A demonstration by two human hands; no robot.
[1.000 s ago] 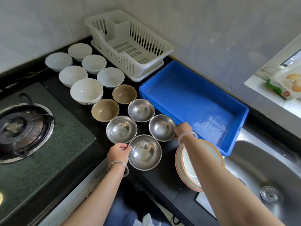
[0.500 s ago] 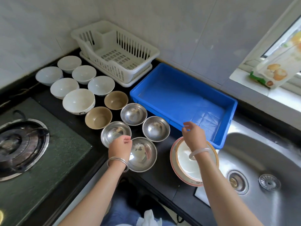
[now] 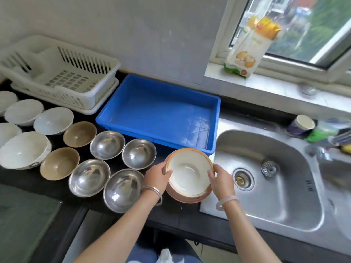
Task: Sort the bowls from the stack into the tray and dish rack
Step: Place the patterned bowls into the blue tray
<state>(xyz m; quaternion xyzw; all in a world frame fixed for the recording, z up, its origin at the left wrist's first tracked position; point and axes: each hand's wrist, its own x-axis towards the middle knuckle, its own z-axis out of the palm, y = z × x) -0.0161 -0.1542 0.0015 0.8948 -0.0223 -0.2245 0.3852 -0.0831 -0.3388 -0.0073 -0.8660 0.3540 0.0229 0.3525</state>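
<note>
By sink point(image 3: 288, 196), bowl point(image 3: 188, 172) between 2 grips point(image 3: 157, 177) point(image 3: 221, 182)

Home kitchen; sink point(image 3: 284, 198), dish rack point(image 3: 83, 63)

I see a steel sink point(image 3: 284, 196) at the counter's right end, a food packet point(image 3: 248, 46) leaning on the windowsill point(image 3: 266, 84), and a cup point(image 3: 302, 126) behind the sink's far rim.
</note>
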